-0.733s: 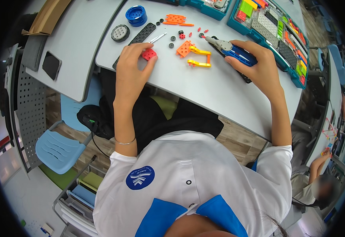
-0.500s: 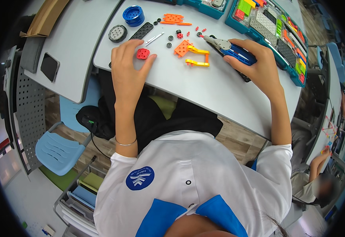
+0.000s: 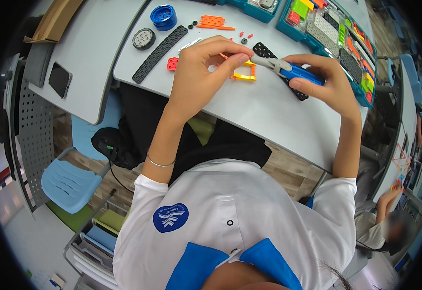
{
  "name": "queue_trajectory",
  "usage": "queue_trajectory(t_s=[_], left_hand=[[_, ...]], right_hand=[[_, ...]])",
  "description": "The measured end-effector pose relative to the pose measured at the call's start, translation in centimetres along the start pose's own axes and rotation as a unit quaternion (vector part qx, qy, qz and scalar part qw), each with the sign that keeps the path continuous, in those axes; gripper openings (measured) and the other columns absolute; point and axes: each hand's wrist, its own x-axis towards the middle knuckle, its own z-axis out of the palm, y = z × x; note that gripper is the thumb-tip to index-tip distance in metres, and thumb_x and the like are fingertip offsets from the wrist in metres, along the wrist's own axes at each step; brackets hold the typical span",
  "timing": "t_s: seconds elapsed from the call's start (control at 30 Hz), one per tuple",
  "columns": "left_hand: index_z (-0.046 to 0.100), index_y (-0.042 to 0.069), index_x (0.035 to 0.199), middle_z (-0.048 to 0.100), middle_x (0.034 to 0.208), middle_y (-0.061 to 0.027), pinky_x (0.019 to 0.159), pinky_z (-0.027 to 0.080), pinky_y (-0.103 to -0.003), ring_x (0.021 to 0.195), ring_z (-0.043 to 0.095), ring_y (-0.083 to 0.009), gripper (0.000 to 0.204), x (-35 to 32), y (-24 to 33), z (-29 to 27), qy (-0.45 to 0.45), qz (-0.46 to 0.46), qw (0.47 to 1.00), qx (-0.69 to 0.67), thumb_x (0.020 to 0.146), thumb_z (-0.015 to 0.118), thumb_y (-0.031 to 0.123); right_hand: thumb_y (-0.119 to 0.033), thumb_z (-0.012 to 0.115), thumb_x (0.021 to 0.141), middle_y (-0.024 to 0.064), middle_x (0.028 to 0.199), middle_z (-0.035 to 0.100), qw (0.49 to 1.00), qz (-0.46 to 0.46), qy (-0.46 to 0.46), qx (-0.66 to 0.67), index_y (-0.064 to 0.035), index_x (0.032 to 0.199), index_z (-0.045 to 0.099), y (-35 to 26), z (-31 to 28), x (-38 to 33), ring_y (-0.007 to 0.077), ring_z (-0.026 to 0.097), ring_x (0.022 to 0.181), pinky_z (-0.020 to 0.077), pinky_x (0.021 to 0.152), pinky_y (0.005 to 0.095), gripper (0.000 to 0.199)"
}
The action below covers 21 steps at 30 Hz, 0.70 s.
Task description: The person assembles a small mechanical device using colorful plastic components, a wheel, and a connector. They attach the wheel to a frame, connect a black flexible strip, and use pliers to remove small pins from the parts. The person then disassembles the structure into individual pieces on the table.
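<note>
In my right hand (image 3: pixel 324 79) is a plier-like hand tool (image 3: pixel 288 69) with a grey nose and blue handles, pointing left. My left hand (image 3: pixel 203 72) is closed in a pinch at the tool's nose, on a small red peg that the fingers mostly hide. Beneath this hand, a yellow and orange frame (image 3: pixel 245 77) is partly covered. A red block with holes (image 3: pixel 172 64) shows beside the left palm. Under the tool lies a black perforated strip (image 3: pixel 264 50). Small red pegs (image 3: pixel 249 35) and a dark ring (image 3: pixel 244 41) lie beyond the fingertips.
At the far left of the table are a blue wheel rim (image 3: pixel 163 18), a grey-black wheel (image 3: pixel 144 38) and a long black perforated beam (image 3: pixel 160 54). Orange plates (image 3: pixel 212 21) lie farther back. A teal parts case (image 3: pixel 312 41) stands at right. A phone (image 3: pixel 60 79) rests on the adjoining table.
My left hand has moved right from around the red block to the tool's nose, and its fingers have closed. The tool has shifted slightly right and down with my right hand.
</note>
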Motion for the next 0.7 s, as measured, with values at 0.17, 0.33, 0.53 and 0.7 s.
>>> queue_trajectory(t_s=[0.17, 0.33, 0.53, 0.7], left_hand=[[0.072, -0.003, 0.106, 0.07, 0.099, -0.0093, 0.071, 0.052, -0.023, 0.085, 0.063, -0.0118, 0.017, 1.0, -0.9, 1.3, 0.012, -0.018, 0.998, -0.058, 0.093, 0.066, 0.006], [0.073, 0.002, 0.099, 0.071, 0.091, -0.0064, 0.069, 0.054, -0.028, 0.085, 0.065, -0.0128, 0.013, 2.0, -1.9, 0.4, 0.09, 0.013, 0.995, 0.044, 0.09, 0.068, 0.009], [0.073, 0.005, 0.097, 0.07, 0.091, -0.0044, 0.072, 0.051, -0.031, 0.084, 0.061, -0.0165, 0.014, 3.1, -4.5, 0.9, 0.071, 0.18, 0.913, 0.36, 0.083, 0.073, 0.008], [0.072, 0.006, 0.087, 0.069, 0.085, -0.0033, 0.078, 0.048, -0.035, 0.084, 0.059, -0.0214, 0.007, 3.1, -4.9, 1.1, 0.057, 0.14, 0.912, 0.382, 0.081, 0.072, 0.009]], right_hand=[[-0.033, 0.074, 0.088, 0.0063, 0.097, 0.066, 0.998, 0.009, -0.027, -0.056, -0.001, 0.117, 0.066, 0.7, -1.5, 0.2, 0.0104, 0.059, 0.08, 0.0486, 0.072, 0.0238, 0.044], [-0.033, 0.069, 0.092, 0.0067, 0.107, 0.063, 0.992, 0.017, -0.002, -0.124, -0.002, 0.127, 0.059, 1.3, -3.4, -0.6, 0.0137, 0.059, 0.094, 0.0478, 0.084, 0.0262, 0.048], [-0.043, 0.075, 0.081, 0.0209, 0.109, 0.064, 0.967, 0.029, 0.059, -0.247, 0.004, 0.121, 0.056, 2.7, 1.2, 0.4, 0.0327, 0.065, 0.101, 0.051, 0.087, 0.0382, 0.065], [-0.024, 0.073, 0.073, 0.0203, 0.098, 0.064, 0.96, 0.008, 0.111, -0.258, 0.0031, 0.113, 0.059, 4.7, 2.7, 1.6, 0.0339, 0.064, 0.089, 0.0499, 0.08, 0.0408, 0.049]])
